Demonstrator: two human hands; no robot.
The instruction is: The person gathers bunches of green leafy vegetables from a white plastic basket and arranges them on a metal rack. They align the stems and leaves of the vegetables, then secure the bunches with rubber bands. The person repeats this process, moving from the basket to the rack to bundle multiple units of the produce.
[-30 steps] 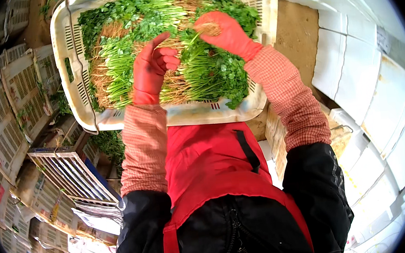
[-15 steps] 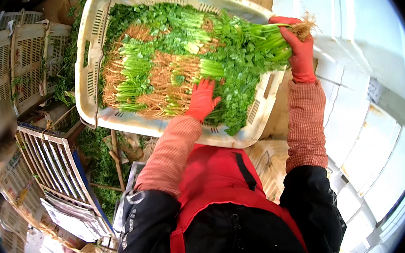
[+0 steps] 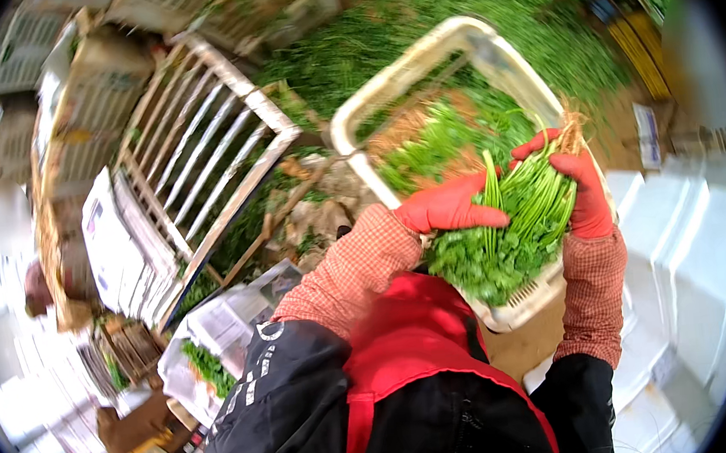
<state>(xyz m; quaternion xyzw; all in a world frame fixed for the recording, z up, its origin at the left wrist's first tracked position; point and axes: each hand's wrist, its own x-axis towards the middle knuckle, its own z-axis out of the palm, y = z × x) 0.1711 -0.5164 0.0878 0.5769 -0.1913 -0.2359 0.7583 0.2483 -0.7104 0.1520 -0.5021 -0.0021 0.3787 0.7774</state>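
Note:
A bunch of leafy greens (image 3: 540,201) with long thin green stems and brown roots is tilted over the near right side of a cream plastic crate (image 3: 358,174). My right hand (image 3: 584,183), in a red glove, is closed around its stems close to the roots. In another red glove, my left hand (image 3: 448,207) reaches in from the left, thumb below and fingers above, with a few loose green stalks (image 3: 491,175) between them. More greens (image 3: 429,146) lie in the crate, stems and roots packed together, partly blurred.
Cut greens (image 3: 312,65) cover the ground beyond the crate. On the left stand a slatted metal frame (image 3: 205,128), stacked crates (image 3: 91,122) and newspaper sheets (image 3: 223,314) with some greens on them. White foam boxes (image 3: 679,240) stand at the right.
My view has swung left, so the crate appears farther right. My left hand has left the crate's contents and come to the bunch, which my right hand still holds, now nearer me.

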